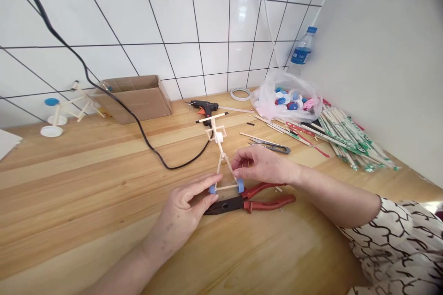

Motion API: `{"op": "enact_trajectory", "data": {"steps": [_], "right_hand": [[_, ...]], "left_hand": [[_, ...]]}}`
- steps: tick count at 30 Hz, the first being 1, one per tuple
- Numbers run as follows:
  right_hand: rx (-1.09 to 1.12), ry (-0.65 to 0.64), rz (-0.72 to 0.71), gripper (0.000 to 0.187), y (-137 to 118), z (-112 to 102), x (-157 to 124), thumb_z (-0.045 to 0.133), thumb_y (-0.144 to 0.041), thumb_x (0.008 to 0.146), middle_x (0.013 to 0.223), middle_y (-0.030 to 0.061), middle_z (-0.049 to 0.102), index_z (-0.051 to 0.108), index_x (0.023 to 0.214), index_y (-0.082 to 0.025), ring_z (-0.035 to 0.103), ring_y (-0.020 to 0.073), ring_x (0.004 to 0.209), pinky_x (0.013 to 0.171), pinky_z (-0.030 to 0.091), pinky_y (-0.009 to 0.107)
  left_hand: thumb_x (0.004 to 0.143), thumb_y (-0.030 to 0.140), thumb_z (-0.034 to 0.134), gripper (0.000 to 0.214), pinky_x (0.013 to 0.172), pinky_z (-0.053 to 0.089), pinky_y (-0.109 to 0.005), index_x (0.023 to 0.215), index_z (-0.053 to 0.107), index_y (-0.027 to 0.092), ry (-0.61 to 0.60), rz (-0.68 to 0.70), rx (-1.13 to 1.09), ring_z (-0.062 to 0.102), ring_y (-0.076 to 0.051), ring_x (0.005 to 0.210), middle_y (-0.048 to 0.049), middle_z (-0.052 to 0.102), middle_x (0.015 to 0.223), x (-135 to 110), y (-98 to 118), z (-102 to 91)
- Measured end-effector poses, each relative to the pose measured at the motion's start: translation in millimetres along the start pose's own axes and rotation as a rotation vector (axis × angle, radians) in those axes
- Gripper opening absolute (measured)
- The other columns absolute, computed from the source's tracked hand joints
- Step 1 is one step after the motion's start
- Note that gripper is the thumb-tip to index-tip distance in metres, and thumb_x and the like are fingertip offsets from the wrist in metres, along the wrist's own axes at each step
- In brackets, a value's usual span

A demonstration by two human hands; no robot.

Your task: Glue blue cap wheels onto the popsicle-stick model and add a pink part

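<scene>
The stick model stands between the hands. The right hand pinches it lightly near one blue cap, while the half-open left hand rests just beside the other cap, steadying without squeezing. Pliers lie just below.

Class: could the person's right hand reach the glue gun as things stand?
Probably yes, once it lets go: the right hand is on the stick model, and the glue gun lies just past the model's top, with only that thin frame between them.
</scene>
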State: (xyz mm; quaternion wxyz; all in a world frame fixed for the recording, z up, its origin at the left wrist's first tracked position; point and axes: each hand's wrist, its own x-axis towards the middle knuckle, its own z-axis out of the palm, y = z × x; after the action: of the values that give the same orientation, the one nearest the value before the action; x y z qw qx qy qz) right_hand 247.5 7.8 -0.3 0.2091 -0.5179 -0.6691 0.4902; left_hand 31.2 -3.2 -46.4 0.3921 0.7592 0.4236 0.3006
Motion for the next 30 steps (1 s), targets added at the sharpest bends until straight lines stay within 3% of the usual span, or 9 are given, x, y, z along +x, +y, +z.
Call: {"op": "enact_trajectory", "data": {"steps": [4, 9, 13, 18, 24, 30], "right_hand": [[0.033, 0.02, 0.001, 0.009, -3.3, -14.4, 0.4, 0.06, -0.018, 0.07, 0.073, -0.0006, 0.06, 0.06, 0.078, -0.014, 0.054, 0.0109, 0.067, 0.064, 0.043, 0.023], [0.022, 0.178, 0.03, 0.005, -7.3, -38.3, 11.7, 0.059, -0.018, 0.069, 0.068, -0.0014, 0.06, 0.061, 0.073, -0.016, 0.053, 0.011, 0.065, 0.061, 0.041, 0.023], [-0.109, 0.374, 0.157, 0.003, -9.5, -58.7, 39.0, 0.062, -0.016, 0.068, 0.062, -0.0009, 0.058, 0.061, 0.071, -0.016, 0.05, 0.0109, 0.058, 0.055, 0.038, 0.023], [-0.18, 0.467, 0.214, 0.008, -7.6, -75.8, 89.1, 0.064, -0.021, 0.069, 0.057, -0.0003, 0.052, 0.057, 0.068, -0.017, 0.047, 0.0111, 0.055, 0.051, 0.037, 0.023], [-0.232, 0.432, 0.239, 0.021, -13.9, -69.0, 134.8, 0.066, -0.025, 0.072, 0.054, 0.0011, 0.052, 0.052, 0.06, -0.014, 0.042, 0.0076, 0.046, 0.047, 0.034, 0.023], [-0.314, 0.404, 0.239, 0.027, -21.9, -52.4, 154.6, 0.062, -0.031, 0.076, 0.043, -0.0047, 0.041, 0.05, 0.056, -0.015, 0.034, 0.0054, 0.039, 0.041, 0.027, 0.02]], "left_hand": [[0.074, 0.018, 0.061, 0.03, 0.094, 0.049, -0.031, 0.102, 0.07, 0.025, 0.016, 0.012, 0.005, 0.065, -0.019, 0.102, 0.0007, 0.07, 0.109, 0.9, 3.5, -1.1], [0.075, 0.017, 0.06, 0.03, 0.094, 0.049, -0.032, 0.102, 0.07, 0.025, 0.021, 0.03, -0.021, 0.065, -0.019, 0.102, 0.0006, 0.07, 0.109, 1.1, 5.9, -1.7], [0.074, 0.017, 0.06, 0.03, 0.094, 0.049, -0.033, 0.101, 0.071, 0.025, 0.022, 0.028, -0.04, 0.064, -0.02, 0.103, -0.0001, 0.07, 0.109, 1.4, 4.9, -0.9], [0.073, 0.014, 0.06, 0.032, 0.094, 0.049, -0.033, 0.102, 0.071, 0.024, 0.03, 0.032, -0.071, 0.065, -0.021, 0.102, -0.002, 0.071, 0.108, 0.9, 1.9, -0.3], [0.072, 0.01, 0.059, 0.035, 0.095, 0.048, -0.032, 0.103, 0.07, 0.023, 0.005, 0.023, -0.125, 0.064, -0.02, 0.102, -0.0027, 0.071, 0.108, 1.2, 5.6, -1.5], [0.071, 0.009, 0.06, 0.035, 0.096, 0.047, -0.033, 0.102, 0.071, 0.022, 0.008, -0.025, -0.186, 0.064, -0.021, 0.102, -0.0036, 0.071, 0.108, 1.5, 5.2, 0.6]]}}
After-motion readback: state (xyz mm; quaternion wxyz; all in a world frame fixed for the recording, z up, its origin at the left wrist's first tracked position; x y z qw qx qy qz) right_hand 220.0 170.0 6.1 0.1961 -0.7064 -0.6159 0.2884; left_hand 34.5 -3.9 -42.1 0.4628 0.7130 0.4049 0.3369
